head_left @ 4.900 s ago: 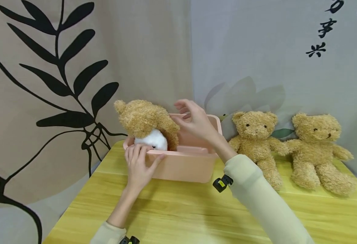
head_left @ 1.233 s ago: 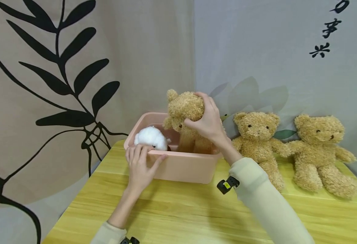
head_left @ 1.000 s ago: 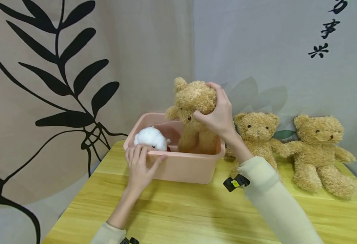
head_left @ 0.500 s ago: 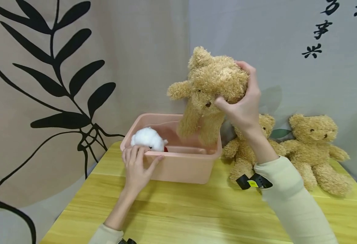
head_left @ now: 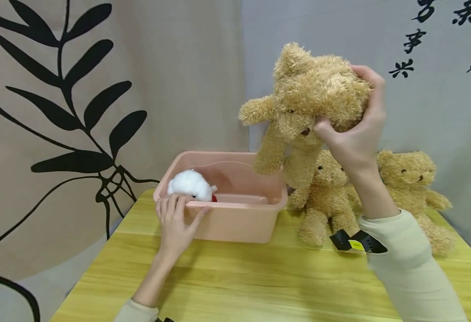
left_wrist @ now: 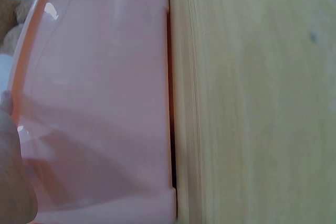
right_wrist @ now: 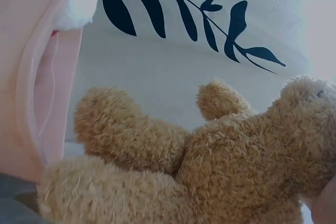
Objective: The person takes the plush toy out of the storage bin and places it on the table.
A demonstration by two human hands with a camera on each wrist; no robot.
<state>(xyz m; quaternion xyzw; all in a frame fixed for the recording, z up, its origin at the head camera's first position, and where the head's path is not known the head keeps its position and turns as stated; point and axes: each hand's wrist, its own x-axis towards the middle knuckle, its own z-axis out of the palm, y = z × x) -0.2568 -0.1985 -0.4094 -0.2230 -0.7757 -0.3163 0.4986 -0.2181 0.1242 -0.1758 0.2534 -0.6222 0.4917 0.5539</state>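
- Wearing pale sleeves (head_left: 416,268) at the near side, with a black strap (head_left: 374,243) and a yellow label (head_left: 356,244) at the right wrist.
- Reaching with both arms over a yellowish wooden table (head_left: 219,281), holding the hands well apart.
- Clamping the left hand (head_left: 176,221) on the near wall of a pink box (head_left: 235,223), toward its left end, hooking the fingers over the rim and laying the thumb along the outside.
- Showing, inside the box at its left end, a round white toy (head_left: 189,184) with a bit of red at its right; just beside the left fingers, but cannot tell whether touching them.
- Gripping a tan teddy bear (head_left: 312,100) by the head with the right hand (head_left: 362,138), setting the thumb beside the nose.
- Holding it higher than the box, seen across the box's right end, with legs dangling and one arm jutting left; cannot tell whether touching the rim with the feet.
- Propped farther right on the table, partly hidden: a left bear (head_left: 325,199) and a right bear (head_left: 410,183).
- Hanging farthest back: cloth (head_left: 187,80) with black leaves (head_left: 72,161) at left and black characters (head_left: 414,41) at right.
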